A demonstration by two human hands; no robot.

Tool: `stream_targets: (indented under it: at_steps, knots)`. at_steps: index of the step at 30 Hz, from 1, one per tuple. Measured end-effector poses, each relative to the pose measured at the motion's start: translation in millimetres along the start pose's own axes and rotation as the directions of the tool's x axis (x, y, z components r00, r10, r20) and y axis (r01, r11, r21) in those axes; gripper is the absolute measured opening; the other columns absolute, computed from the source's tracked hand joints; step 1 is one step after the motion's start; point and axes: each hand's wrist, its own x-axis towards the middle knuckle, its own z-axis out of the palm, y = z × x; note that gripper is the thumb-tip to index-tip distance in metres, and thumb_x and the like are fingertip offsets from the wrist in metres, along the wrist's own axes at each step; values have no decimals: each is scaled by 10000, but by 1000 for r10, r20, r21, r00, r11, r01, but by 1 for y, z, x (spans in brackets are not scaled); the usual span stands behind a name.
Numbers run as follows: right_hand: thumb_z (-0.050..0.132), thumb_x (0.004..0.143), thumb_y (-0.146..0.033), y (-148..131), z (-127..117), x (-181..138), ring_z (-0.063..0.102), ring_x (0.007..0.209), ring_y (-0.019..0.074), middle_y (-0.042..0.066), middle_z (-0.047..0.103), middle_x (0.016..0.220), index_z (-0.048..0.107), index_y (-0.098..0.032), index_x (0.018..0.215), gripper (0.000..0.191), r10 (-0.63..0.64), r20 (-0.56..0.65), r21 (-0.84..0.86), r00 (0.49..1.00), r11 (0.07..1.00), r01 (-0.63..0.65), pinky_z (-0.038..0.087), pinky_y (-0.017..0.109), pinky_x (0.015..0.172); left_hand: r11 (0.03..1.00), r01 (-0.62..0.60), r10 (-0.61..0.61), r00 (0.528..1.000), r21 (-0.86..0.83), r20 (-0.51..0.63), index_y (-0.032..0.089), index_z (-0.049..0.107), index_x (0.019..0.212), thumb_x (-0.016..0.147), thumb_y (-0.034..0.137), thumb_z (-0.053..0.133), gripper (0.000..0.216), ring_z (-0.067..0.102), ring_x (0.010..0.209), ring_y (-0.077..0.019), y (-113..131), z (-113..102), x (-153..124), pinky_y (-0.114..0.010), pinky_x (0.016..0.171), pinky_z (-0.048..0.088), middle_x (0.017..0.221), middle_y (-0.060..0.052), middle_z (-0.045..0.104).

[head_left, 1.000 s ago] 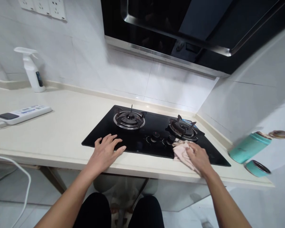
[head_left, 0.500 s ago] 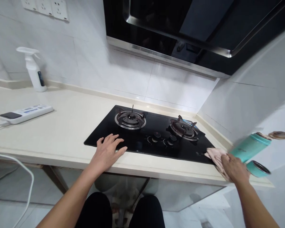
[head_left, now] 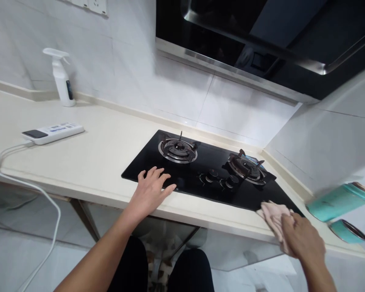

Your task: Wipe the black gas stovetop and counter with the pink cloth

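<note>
A black glass gas hob with two burners and two knobs is set into the cream countertop. My left hand lies flat with spread fingers on the hob's front left corner. My right hand presses a pale pink cloth against the counter's front edge beside the hob's front right corner, fingers closed over the cloth.
A teal flask lies on its side at the right, with its teal cap in front. A white spray bottle stands by the back wall. A power strip with a white cable lies at the left. A black range hood hangs above.
My right hand has dragged the cloth from the middle of the hob near the knobs to its front right corner and the counter edge. The left hand stayed in place.
</note>
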Motion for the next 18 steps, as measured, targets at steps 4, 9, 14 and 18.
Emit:
stream_targets:
  at_steps: [4, 9, 14, 18]
  knots:
    - [335, 1007, -435, -86, -23, -36, 645, 904, 297, 136, 661, 988, 683, -197, 1059, 424, -176, -60, 84, 983, 980, 181, 444, 396, 741, 1000, -10, 10, 1000, 7, -15, 197, 699, 1237, 1026, 485, 512, 403, 440, 1453, -376, 2, 0, -1, -648, 1164, 296, 1447, -167, 614]
    - [424, 1003, -369, -195, -62, -74, 589, 879, 270, 110, 650, 1001, 660, -202, 971, 290, -378, -167, 152, 911, 903, 402, 380, 382, 760, 1000, -3, 3, 1000, 11, -4, 196, 708, 1238, 1016, 467, 546, 386, 446, 1451, -378, 2, -1, -2, -643, 1169, 301, 1442, -159, 626]
    - [498, 983, -334, -256, -79, -103, 550, 922, 262, 94, 648, 1024, 657, -220, 956, 197, -528, -296, 244, 796, 764, 597, 350, 392, 817, 1000, 14, -14, 1000, 3, -7, 221, 721, 1222, 1035, 463, 512, 370, 451, 1451, -358, 1, 0, -1, -630, 1174, 299, 1444, -136, 632]
    - [495, 977, -320, -264, -81, -112, 524, 930, 249, 63, 622, 969, 610, -227, 898, 168, -602, -335, 392, 725, 611, 688, 342, 393, 825, 999, 37, -37, 999, -25, -6, 243, 736, 1188, 1044, 443, 497, 343, 453, 1453, -342, 1, -1, 0, -619, 1182, 292, 1440, -114, 639]
